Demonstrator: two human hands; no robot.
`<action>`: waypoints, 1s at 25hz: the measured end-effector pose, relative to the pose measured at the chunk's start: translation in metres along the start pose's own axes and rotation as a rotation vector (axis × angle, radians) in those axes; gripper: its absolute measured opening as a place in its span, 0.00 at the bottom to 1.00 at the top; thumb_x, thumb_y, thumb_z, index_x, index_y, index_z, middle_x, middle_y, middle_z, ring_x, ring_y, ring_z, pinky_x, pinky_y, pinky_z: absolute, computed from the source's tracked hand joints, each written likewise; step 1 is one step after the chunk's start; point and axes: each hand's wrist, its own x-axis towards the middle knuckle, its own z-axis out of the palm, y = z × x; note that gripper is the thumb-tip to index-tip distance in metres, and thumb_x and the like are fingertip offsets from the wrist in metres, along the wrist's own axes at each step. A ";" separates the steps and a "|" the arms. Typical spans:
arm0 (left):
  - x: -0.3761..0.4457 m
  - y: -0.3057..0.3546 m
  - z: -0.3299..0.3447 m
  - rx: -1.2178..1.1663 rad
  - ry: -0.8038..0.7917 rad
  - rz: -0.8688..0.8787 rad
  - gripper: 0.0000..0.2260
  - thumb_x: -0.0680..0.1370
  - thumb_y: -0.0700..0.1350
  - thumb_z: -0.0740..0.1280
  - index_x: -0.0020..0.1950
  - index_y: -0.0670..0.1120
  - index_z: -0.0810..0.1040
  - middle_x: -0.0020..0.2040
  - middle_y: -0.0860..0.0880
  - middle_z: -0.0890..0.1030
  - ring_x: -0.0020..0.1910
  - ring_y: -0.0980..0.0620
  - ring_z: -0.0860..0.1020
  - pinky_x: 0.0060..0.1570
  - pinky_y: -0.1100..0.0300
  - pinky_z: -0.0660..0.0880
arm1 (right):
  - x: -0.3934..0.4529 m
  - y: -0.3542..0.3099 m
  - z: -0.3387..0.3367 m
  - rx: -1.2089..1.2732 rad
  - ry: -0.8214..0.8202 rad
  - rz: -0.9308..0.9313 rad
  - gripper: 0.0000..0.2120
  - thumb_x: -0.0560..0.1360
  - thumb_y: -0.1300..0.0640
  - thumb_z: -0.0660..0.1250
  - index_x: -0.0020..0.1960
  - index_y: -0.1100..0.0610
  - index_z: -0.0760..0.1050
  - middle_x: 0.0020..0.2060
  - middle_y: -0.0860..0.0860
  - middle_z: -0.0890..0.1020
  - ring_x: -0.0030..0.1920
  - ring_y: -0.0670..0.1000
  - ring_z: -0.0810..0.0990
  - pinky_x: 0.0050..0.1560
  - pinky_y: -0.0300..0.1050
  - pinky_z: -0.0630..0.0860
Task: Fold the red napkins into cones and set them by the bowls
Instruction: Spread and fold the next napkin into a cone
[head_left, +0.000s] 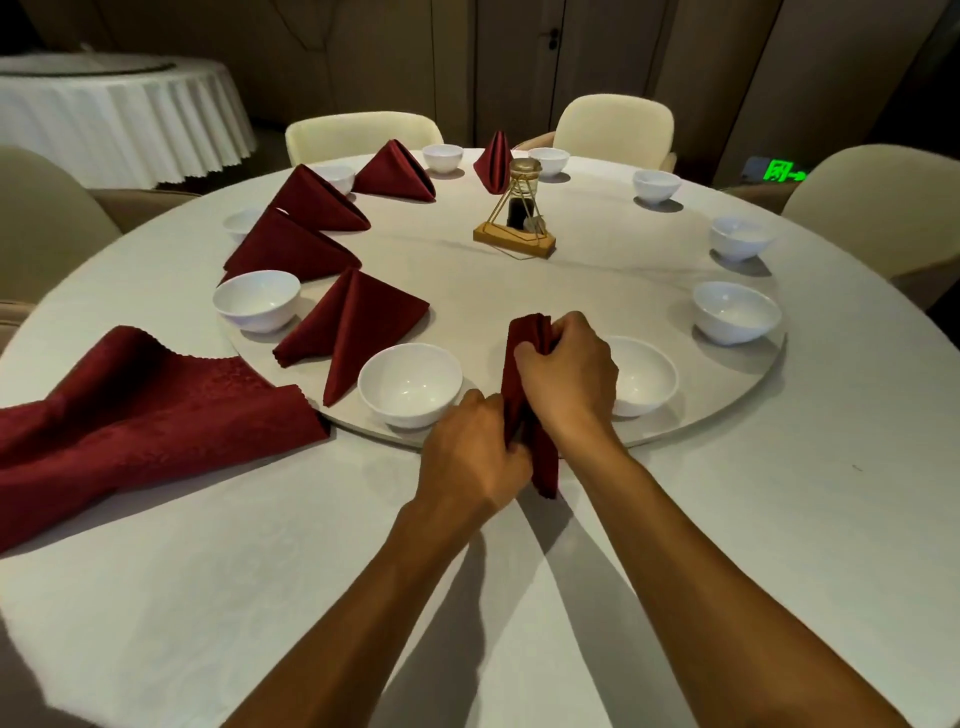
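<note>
Between two white bowls at the near edge of the turntable (727, 415), the right hand (566, 374) gripped the top of a folded red napkin (527, 415), fingers curled round it, while the left hand (472, 457) pinched its lower part just above the tablecloth (260, 571). Done well, the step probably wanted the folds held tight while the base was spread. Both forearms reached forward, converging on the cloth.

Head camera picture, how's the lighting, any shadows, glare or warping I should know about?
Head view: dim warm light, dark background; the forearms cast crossing shadows on the tablecloth; small glints inside the near bowl; wide-angle bending curves the table edge; the green sign is blown out and unreadable; both hands, left and right, and the napkin are fairly sharp.
</note>
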 end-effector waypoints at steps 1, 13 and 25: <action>0.003 -0.005 0.003 0.006 0.027 -0.013 0.09 0.78 0.49 0.67 0.53 0.46 0.78 0.43 0.50 0.77 0.42 0.54 0.75 0.50 0.57 0.78 | 0.000 0.005 0.003 -0.032 -0.017 -0.013 0.18 0.76 0.42 0.65 0.57 0.54 0.72 0.47 0.49 0.79 0.46 0.51 0.79 0.41 0.43 0.72; 0.008 -0.014 0.009 0.301 0.087 -0.062 0.18 0.80 0.46 0.66 0.69 0.45 0.72 0.61 0.45 0.80 0.56 0.45 0.80 0.62 0.52 0.76 | -0.038 0.067 0.017 -0.510 -0.054 -0.125 0.15 0.81 0.45 0.58 0.61 0.54 0.72 0.49 0.51 0.80 0.46 0.51 0.81 0.48 0.44 0.78; -0.039 -0.013 0.051 0.366 0.010 0.306 0.26 0.66 0.57 0.77 0.59 0.44 0.83 0.54 0.44 0.84 0.51 0.44 0.84 0.50 0.50 0.80 | -0.048 0.084 0.008 -0.474 -0.062 -0.024 0.18 0.80 0.42 0.59 0.62 0.52 0.71 0.54 0.50 0.81 0.51 0.52 0.81 0.53 0.46 0.76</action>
